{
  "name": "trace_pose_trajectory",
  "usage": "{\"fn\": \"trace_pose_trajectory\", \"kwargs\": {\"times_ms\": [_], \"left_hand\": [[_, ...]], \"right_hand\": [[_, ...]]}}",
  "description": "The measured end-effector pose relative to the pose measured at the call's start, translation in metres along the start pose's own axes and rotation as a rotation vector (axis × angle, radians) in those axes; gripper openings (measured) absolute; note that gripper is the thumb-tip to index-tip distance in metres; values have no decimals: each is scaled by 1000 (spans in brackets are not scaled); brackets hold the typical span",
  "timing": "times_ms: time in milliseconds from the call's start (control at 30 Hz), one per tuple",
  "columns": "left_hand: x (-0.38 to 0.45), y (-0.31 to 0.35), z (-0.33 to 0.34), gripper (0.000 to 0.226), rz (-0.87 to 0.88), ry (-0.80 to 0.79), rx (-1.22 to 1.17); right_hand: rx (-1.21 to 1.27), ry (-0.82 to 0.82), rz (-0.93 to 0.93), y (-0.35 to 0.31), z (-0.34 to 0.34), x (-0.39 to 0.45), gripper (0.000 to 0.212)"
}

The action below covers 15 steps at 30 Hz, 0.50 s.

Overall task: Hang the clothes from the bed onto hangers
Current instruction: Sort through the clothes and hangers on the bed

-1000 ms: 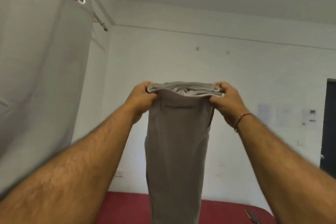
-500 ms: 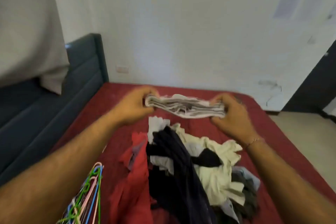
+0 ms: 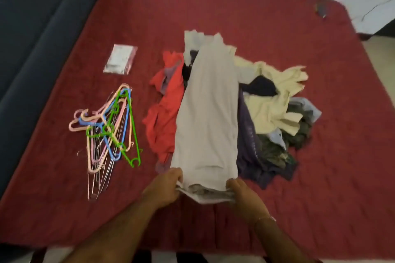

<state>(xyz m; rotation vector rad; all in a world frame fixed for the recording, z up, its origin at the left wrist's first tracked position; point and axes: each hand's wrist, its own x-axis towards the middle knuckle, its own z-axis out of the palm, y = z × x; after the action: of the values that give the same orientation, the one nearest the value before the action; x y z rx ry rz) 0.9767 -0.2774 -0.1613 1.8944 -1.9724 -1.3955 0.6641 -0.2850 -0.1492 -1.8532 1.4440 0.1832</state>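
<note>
At the near edge of a red-covered bed [image 3: 256,17], we grip the waistband end of a pair of grey trousers [image 3: 208,117], our left hand [image 3: 163,188] pinching one corner and our right hand [image 3: 243,193] pinching the other, fingers curled tight into the bunched cloth. The trousers lie stretched lengthwise away from us, draped flat over a heap of clothes [image 3: 271,113] that spreads across the middle of the bed: a red garment [image 3: 164,113] showing on the left, dark purple and cream pieces on the right. Well to the left of the heap, a tangle of coloured plastic hangers [image 3: 109,126] rests on the cover, apart from every garment, and a small clear packet [image 3: 120,58] sits beyond it.

By our reading, the job has barely begun. No garment in view is on a hanger, the hangers look untouched, and the heap appears whole. The trousers are the piece in hand, laid out but not yet threaded or folded over a bar; everything beneath them is left to do.
</note>
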Motion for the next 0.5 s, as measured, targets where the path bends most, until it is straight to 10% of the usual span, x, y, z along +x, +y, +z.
{"fn": "trace_pose_trajectory", "kwargs": {"times_ms": [500], "left_hand": [[-56,-118,-1,40,-285,31,-90]], "right_hand": [[-33,-250,91,-119,89,83,58]]}}
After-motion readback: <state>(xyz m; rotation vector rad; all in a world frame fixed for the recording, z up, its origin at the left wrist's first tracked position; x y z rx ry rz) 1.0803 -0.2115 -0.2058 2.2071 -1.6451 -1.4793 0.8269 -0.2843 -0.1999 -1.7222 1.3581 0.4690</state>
